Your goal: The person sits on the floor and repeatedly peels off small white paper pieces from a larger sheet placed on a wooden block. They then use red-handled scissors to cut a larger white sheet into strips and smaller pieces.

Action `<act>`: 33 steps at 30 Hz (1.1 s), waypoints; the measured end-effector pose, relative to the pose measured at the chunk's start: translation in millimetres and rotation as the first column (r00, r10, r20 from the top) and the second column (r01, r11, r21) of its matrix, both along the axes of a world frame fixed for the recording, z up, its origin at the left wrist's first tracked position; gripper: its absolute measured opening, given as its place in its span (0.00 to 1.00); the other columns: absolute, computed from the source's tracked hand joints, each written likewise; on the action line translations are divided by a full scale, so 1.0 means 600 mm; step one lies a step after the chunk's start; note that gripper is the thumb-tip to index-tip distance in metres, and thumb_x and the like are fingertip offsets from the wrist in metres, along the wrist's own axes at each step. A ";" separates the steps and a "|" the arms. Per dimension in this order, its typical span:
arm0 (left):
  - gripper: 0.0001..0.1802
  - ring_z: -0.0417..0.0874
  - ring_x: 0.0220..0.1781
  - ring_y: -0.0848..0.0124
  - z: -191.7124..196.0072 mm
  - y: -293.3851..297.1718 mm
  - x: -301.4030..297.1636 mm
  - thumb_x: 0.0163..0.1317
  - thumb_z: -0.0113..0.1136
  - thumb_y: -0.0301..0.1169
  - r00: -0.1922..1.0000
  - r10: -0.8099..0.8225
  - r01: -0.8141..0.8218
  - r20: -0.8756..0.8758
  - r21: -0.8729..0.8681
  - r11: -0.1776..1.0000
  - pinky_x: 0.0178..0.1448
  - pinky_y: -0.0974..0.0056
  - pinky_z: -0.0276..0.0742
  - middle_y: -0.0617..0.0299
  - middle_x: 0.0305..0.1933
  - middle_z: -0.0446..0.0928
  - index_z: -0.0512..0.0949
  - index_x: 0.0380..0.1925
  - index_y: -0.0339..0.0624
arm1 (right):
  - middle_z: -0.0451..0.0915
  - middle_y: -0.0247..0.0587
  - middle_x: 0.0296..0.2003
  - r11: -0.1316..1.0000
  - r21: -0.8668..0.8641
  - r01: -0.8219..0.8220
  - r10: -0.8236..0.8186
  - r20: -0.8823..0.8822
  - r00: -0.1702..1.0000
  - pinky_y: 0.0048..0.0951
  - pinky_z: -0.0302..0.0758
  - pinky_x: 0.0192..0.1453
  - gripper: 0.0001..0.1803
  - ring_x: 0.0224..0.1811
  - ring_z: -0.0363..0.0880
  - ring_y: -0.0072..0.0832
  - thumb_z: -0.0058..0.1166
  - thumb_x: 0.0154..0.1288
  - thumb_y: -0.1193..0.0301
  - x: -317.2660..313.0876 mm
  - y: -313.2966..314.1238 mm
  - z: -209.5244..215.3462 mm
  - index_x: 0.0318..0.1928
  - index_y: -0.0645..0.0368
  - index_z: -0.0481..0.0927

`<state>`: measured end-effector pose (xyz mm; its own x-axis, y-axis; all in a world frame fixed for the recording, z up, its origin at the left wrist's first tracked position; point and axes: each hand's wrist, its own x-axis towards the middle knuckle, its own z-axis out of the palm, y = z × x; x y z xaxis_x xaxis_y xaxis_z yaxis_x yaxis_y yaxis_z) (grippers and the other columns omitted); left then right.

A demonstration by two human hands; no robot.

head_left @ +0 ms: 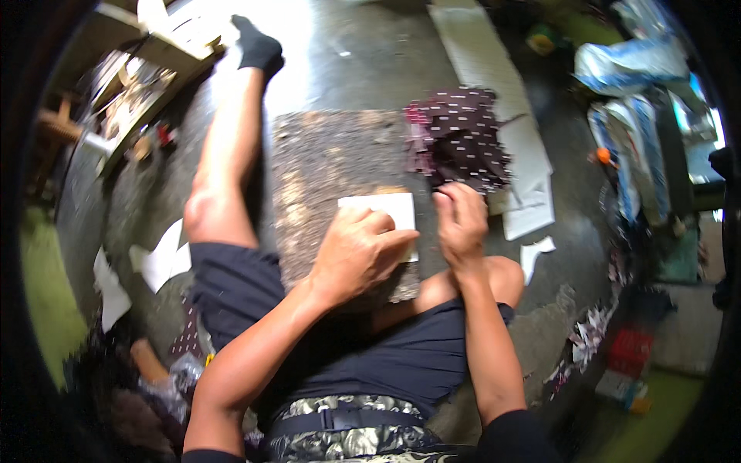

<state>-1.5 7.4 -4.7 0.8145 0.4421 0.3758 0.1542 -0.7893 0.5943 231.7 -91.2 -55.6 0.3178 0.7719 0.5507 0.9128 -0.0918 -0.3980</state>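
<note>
- Your left hand (356, 251) presses one white rectangular card (384, 214) flat, fingers curled together.
- Your right hand (461, 224) pinches one dark maroon dash-patterned cloth piece (463, 139).
- One worn speckled board (332, 166) lies beneath.

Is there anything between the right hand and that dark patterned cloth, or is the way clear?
Nothing visible is in the way. The right hand sits at the near edge of the dark patterned cloth, its fingertips at or on the fabric. The left hand presses on the white card beside it, off to the side of that path.
</note>
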 end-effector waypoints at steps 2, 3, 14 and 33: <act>0.17 0.84 0.47 0.60 0.005 0.005 -0.035 0.65 0.77 0.32 0.992 -0.036 0.047 0.122 -0.091 0.995 0.54 0.54 0.77 0.62 0.43 0.85 0.91 0.55 0.52 | 0.88 0.46 0.49 0.997 -0.062 0.039 -0.047 -0.143 0.989 0.44 0.80 0.64 0.07 0.55 0.86 0.44 0.66 0.78 0.71 -0.026 -0.051 0.003 0.51 0.59 0.87; 0.17 0.85 0.48 0.60 0.009 0.008 -0.072 0.64 0.77 0.30 0.989 0.046 -0.029 0.142 -0.120 0.992 0.55 0.55 0.78 0.62 0.44 0.86 0.91 0.54 0.50 | 0.88 0.45 0.49 0.996 -0.086 0.031 -0.044 -0.146 0.988 0.42 0.81 0.64 0.06 0.54 0.86 0.43 0.65 0.78 0.74 -0.032 -0.075 0.006 0.51 0.61 0.87; 0.24 0.87 0.60 0.51 -0.180 0.210 -0.610 0.64 0.79 0.34 0.396 0.778 -0.814 -0.487 0.206 0.543 0.67 0.51 0.81 0.48 0.56 0.87 0.86 0.59 0.40 | 0.84 0.42 0.51 0.960 -0.234 0.152 -0.258 -0.539 0.802 0.32 0.79 0.59 0.11 0.52 0.81 0.32 0.58 0.86 0.71 -0.031 -0.177 -0.021 0.57 0.68 0.82; 0.13 0.86 0.48 0.79 0.082 0.200 -0.533 0.78 0.70 0.30 0.798 0.535 -0.563 -0.276 -0.658 0.500 0.55 0.70 0.82 0.68 0.47 0.89 0.89 0.55 0.33 | 0.85 0.37 0.54 0.994 -0.081 0.068 -0.106 -0.763 0.638 0.26 0.82 0.58 0.10 0.51 0.84 0.23 0.58 0.85 0.76 -0.104 -0.113 0.054 0.60 0.63 0.82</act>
<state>-321.0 127.2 44.6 0.3211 0.9128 -0.2526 0.4407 0.0920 0.8929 169.0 -158.8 -23.5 0.6773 0.7342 0.0480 0.2707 -0.1880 -0.9441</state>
